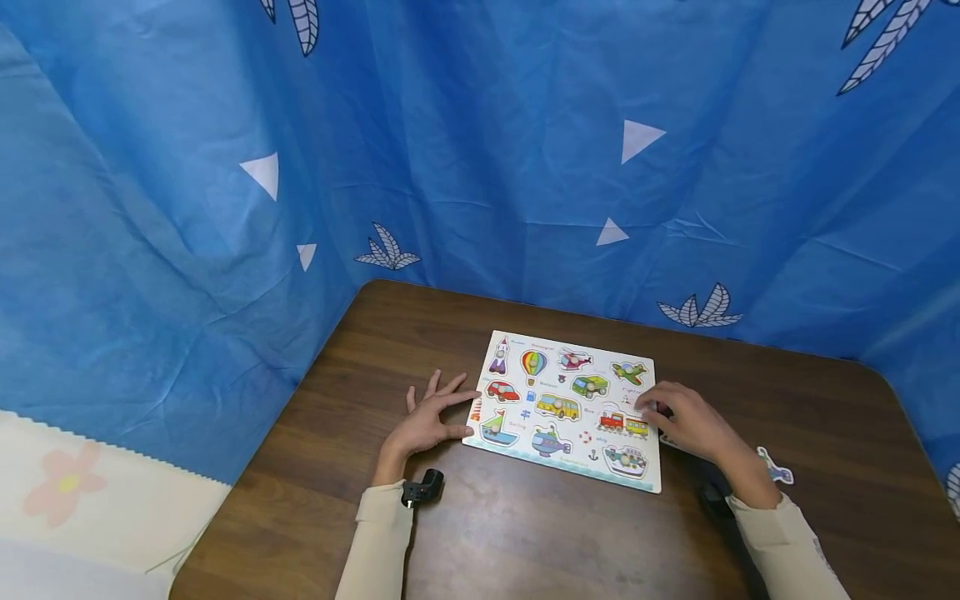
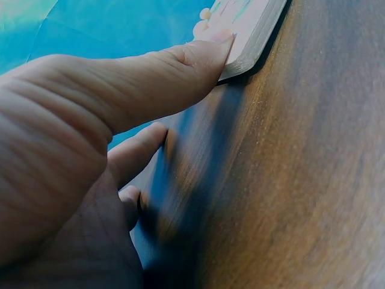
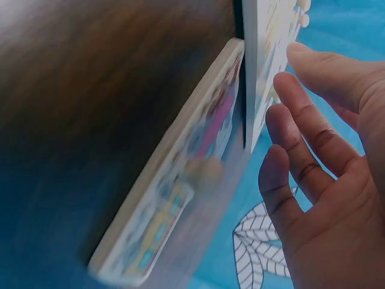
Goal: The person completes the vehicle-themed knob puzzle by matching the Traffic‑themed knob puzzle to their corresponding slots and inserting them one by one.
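A white wooden puzzle board (image 1: pixel 573 425) with vehicle pictures lies on the table. At its left edge is my left hand (image 1: pixel 423 425), fingers spread, thumb and index finger touching the board; the left wrist view has the thumb (image 2: pixel 192 66) on the board's corner (image 2: pixel 249 51). My right hand (image 1: pixel 690 421) hovers at the board's right edge, near the train picture (image 1: pixel 622 423). Its fingers (image 3: pixel 307 126) are loosely bent, with nothing between them and the thumb. Below that hand, a loose knobbed puzzle piece (image 3: pixel 162 205) with yellow and blue window shapes lies beside the board.
Another loose piece (image 1: pixel 776 465) lies on the brown table (image 1: pixel 540 533), right of my right wrist. A blue curtain (image 1: pixel 480 150) with white leaves and triangles hangs behind and to the left. Each wrist wears a dark device (image 1: pixel 423 489).
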`<state>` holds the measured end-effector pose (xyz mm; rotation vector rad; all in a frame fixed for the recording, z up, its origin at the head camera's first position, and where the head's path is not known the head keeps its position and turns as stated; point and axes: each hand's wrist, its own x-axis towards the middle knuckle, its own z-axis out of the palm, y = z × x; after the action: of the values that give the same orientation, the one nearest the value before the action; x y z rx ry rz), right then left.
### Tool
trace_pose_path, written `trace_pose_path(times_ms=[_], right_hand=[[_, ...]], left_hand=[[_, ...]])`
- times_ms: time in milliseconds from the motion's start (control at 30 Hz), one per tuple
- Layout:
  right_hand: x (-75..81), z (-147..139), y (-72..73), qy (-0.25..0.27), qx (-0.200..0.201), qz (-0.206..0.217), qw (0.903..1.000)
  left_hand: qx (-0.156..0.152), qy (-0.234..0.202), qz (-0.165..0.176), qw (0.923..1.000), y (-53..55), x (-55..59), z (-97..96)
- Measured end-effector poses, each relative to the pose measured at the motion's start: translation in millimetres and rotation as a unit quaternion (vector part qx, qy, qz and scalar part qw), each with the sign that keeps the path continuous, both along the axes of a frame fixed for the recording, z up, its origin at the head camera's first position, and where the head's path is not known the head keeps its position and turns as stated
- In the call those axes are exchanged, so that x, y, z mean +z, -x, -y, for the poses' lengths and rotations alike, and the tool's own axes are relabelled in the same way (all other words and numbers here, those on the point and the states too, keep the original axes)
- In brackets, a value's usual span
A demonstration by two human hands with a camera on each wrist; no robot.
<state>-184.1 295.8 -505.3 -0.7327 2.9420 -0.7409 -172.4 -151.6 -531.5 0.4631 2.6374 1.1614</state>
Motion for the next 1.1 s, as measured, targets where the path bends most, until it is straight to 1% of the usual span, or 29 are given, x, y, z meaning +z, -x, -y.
trace_pose_path(times_ms=[133, 300, 433, 567, 700, 800, 933, 1000, 1100], right_hand=[[1.6, -10.1, -5.6, -0.002, 0.002, -0.01, 0.9999], [2.9, -22.3, -12.4, -0.006, 0.006, -0.012, 0.9999], [3.6, -29.9, -18.0, -0.02, 0.003, -0.024, 0.9995], [6.6, -35.1, -23.3, -0.025, -0.003, -0.015, 0.9996], [8.5, -39.9, -28.0, -0.029, -0.003, -0.005, 0.9996], [6.5, -44.7, -31.6, -0.031, 0.006, -0.024, 0.9992], [4.3, -48.4, -36.3, -0.03, 0.004, -0.03, 0.9991], [3.7, -48.8, -37.9, -0.03, -0.003, -0.026, 0.9992], [2.2, -51.0, -38.9, -0.029, -0.002, -0.027, 0.9992]], left_hand=[[-0.002, -0.001, 0.001, 1.0, -0.1, 0.2, -0.4], [0.0, -0.002, 0.001, 1.0, 0.8, 1.0, -1.0], [0.005, 0.002, 0.008, 1.0, 1.7, 1.3, -1.2], [0.007, 0.005, 0.013, 0.9999, 1.9, 1.2, -1.3], [0.008, -0.001, 0.011, 0.9999, 1.3, 1.4, -1.8], [0.009, -0.002, 0.012, 0.9999, 0.7, 1.6, -2.2], [0.008, -0.005, 0.013, 0.9999, 0.4, 1.9, -1.7], [0.008, -0.006, 0.012, 0.9999, 0.5, 1.9, -1.2], [0.006, -0.004, 0.012, 0.9999, 0.5, 2.1, -1.0]])
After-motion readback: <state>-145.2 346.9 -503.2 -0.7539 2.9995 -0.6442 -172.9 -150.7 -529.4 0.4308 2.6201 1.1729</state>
